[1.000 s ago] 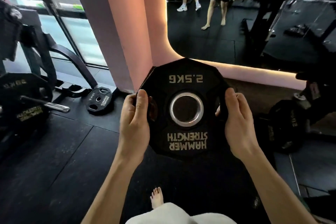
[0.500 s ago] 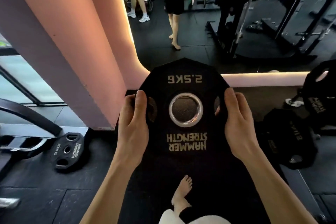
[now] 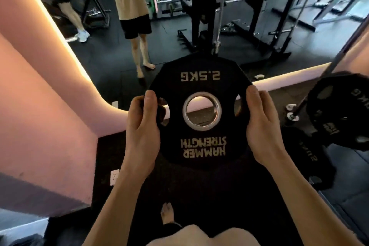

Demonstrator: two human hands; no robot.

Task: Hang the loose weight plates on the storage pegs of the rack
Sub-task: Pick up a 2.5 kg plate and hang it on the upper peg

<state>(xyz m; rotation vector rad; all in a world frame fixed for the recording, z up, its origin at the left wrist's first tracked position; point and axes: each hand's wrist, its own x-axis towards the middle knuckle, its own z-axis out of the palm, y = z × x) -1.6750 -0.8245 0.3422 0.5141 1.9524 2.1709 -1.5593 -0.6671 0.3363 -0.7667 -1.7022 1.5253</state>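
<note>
Between the two hands, at the middle of the head view, a black weight plate (image 3: pixel 201 110) is held up off the floor with its face toward the camera. Its lettering reads upside down, "2.5KG" at the far edge and "HAMMER STRENGTH" at the near edge, and a metal ring lines its centre hole. The left hand (image 3: pixel 142 130) grips the plate's left edge, thumb lying on the face and fingers curled round behind through the grip slot. The right hand (image 3: pixel 261 126) grips the right edge likewise, thumb on the face beside the right slot, fingers hidden behind the plate.

To the right, a larger black plate (image 3: pixel 339 112) sits on a barbell (image 3: pixel 327 72) that slants up toward the far right. Another dark plate (image 3: pixel 307 158) lies on the floor below it, near the right forearm. A pink wall (image 3: pixel 40 96) with a glowing edge fills the left side. Farther off, a person in a beige top and black shorts (image 3: pixel 133 16) stands barefoot on the dark floor, left of a black rack frame (image 3: pixel 201 6). A bare foot (image 3: pixel 167 212) shows at the near edge, below the plate.
</note>
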